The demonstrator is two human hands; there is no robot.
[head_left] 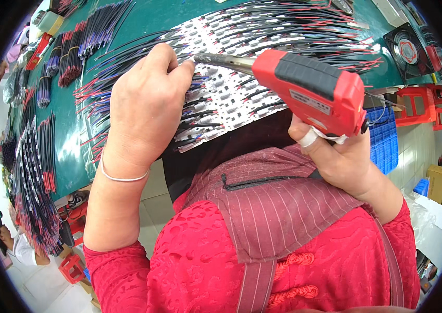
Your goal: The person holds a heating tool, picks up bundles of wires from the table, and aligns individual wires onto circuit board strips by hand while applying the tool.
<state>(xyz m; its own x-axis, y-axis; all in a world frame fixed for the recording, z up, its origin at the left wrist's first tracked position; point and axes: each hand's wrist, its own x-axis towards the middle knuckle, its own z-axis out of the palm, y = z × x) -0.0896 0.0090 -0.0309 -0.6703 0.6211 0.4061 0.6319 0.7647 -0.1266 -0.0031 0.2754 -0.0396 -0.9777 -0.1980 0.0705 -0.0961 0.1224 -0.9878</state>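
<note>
My right hand (pixel 343 164) grips a red and black soldering gun (pixel 312 91), with white tape around one finger. The gun's metal tip (pixel 213 59) points left and reaches the fingertips of my left hand (pixel 148 99). Those fingers are closed in a pinch over a white panel of small circuit boards (pixel 223 99); what they hold is hidden behind the hand. Black wires (pixel 304 41) with red ends fan out from the panel to the right. More black, red and blue wires (pixel 103 83) stick out on its left, partly under my left hand.
Bundles of wires (pixel 69 57) lie on the green tabletop (pixel 69 141) at the left, and a long bunch (pixel 36 193) hangs over its edge. A black fan (pixel 408 51) stands at the right. Blue crates (pixel 383 138) and red stools (pixel 416 107) are beyond. A person (pixel 20 242) is at the lower left.
</note>
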